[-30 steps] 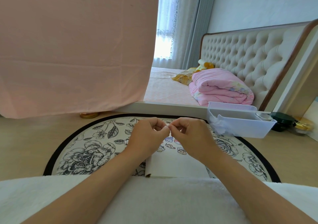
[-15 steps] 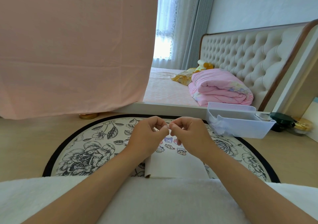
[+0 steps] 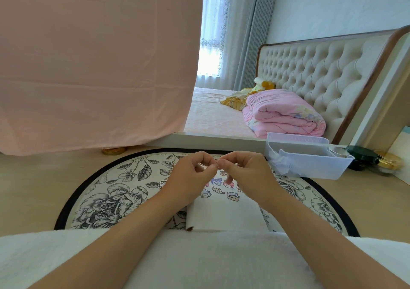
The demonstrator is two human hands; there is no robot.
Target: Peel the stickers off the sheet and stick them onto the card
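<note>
A white card (image 3: 224,215) lies on the round floral tabletop (image 3: 115,200) just in front of me. Several small cartoon stickers (image 3: 216,181) sit along the card's far end. My left hand (image 3: 190,177) and my right hand (image 3: 246,173) hover above those stickers with their thumbs and forefingers pinched together at one point. Between the fingertips is a tiny piece, apparently a sticker, too small to make out. One right-hand finger points down toward the card. No separate sticker sheet is visible.
A pale plastic tray (image 3: 310,168) with crumpled white scraps stands at the table's right rim. Dark and gold jars (image 3: 363,157) sit behind it. A bed with a pink quilt (image 3: 284,115) lies beyond, and a pink cloth (image 3: 95,66) hangs at left.
Both hands stay pinched together above the card, shifting only slightly. A right-hand finger now hangs lower toward the stickers.
</note>
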